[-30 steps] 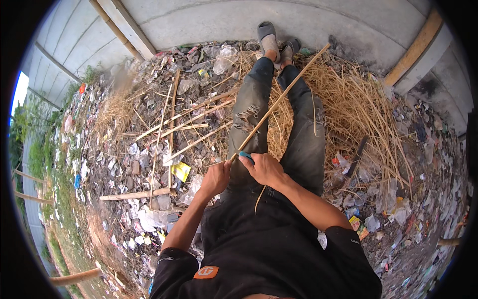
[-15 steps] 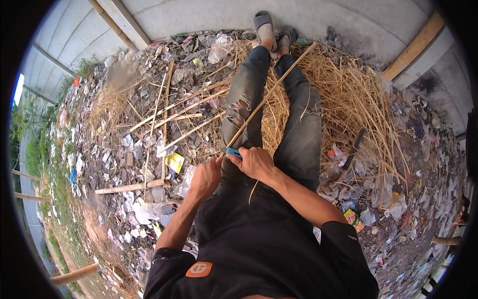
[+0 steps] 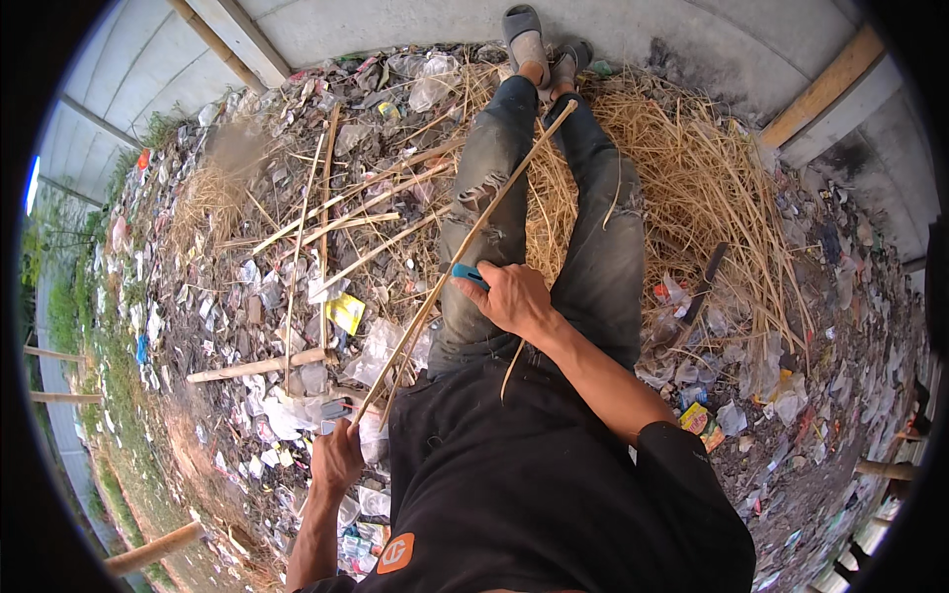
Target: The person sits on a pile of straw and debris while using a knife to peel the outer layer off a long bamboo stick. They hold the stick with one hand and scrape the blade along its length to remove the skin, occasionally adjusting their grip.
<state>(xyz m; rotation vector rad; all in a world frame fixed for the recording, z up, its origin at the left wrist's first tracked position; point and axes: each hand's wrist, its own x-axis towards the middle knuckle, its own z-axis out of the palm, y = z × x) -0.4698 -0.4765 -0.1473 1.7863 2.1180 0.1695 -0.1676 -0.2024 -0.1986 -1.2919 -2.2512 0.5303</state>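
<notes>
My left hand (image 3: 338, 457) is closed round the near end of a long bamboo strip (image 3: 514, 178), low at the left beside my shirt. The strip slants up across my left thigh, its far end near my shins. My right hand (image 3: 516, 299) is closed on a teal utility knife (image 3: 472, 276), which lies against the strip above my thigh; its blade cannot be made out. A thin sliver (image 3: 399, 371) runs beside the strip below the knife, apart from it toward its near end. Another thin curled shaving (image 3: 512, 371) hangs below my right hand.
My legs stretch forward in torn trousers (image 3: 593, 287). A heap of straw-like shavings (image 3: 692, 198) lies around them. Several bamboo strips (image 3: 321, 222) and a thicker stick (image 3: 259, 366) lie at left on littered ground. A dark long blade-like piece (image 3: 705, 282) lies at right. A concrete wall (image 3: 395, 30) stands ahead.
My left hand has pulled away from the right, down and left, with the bamboo strip. The strip's far end has come closer; my right hand with the knife has stayed nearly in place.
</notes>
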